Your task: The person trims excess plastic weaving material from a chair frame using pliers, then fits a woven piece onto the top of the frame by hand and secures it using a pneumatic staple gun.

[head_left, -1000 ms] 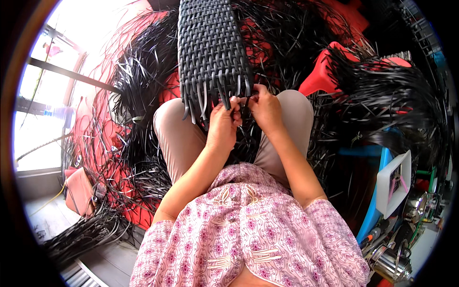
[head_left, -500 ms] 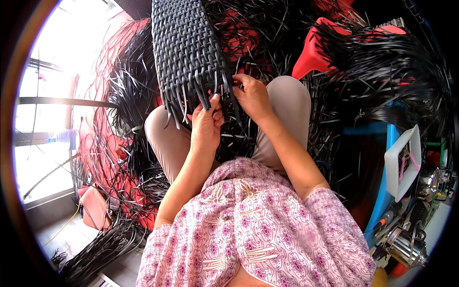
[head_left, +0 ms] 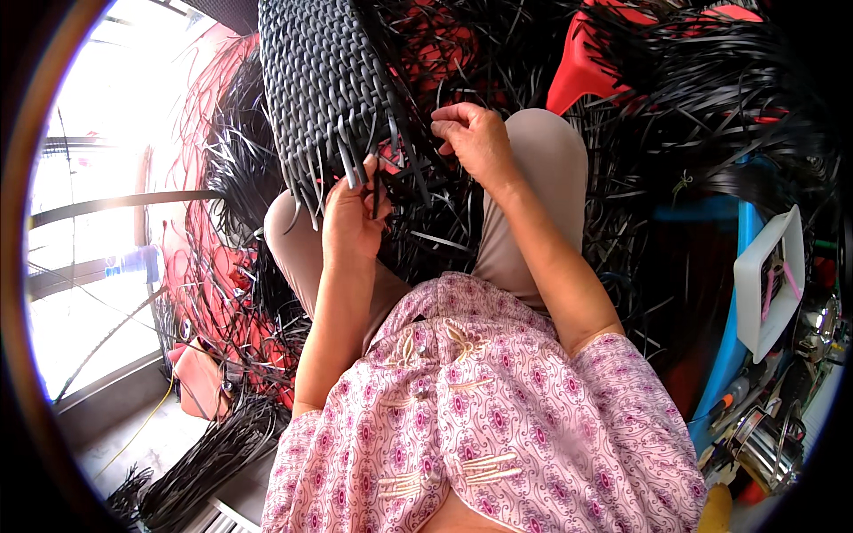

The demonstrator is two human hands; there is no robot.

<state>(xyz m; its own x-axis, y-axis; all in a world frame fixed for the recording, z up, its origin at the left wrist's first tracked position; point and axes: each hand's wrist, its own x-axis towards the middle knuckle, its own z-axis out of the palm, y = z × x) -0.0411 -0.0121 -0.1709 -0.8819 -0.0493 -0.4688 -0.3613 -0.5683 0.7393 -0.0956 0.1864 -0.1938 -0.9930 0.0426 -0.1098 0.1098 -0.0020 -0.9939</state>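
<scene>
A dark grey woven piece of flat plastic strips hangs down from the top, with loose strip ends fringing its lower edge. My left hand is closed at this fringe, thumb up and fingers curled, pinching a dark strip end. To the right, apart from the weave, my right hand has its thumb and fingers drawn together in a loose pinch. Whatever lies between those fingertips does not stand out against the black strips behind. Both hands are between my knees.
Heaps of black strips lie around me over red material. A red stool stands at the upper right under more strips. On the right are a white frame-shaped tray, a blue tub edge and a shiny metal container.
My right hand has moved up and away from the woven piece's edge. My left hand remains at the fringe. The view has shifted slightly.
</scene>
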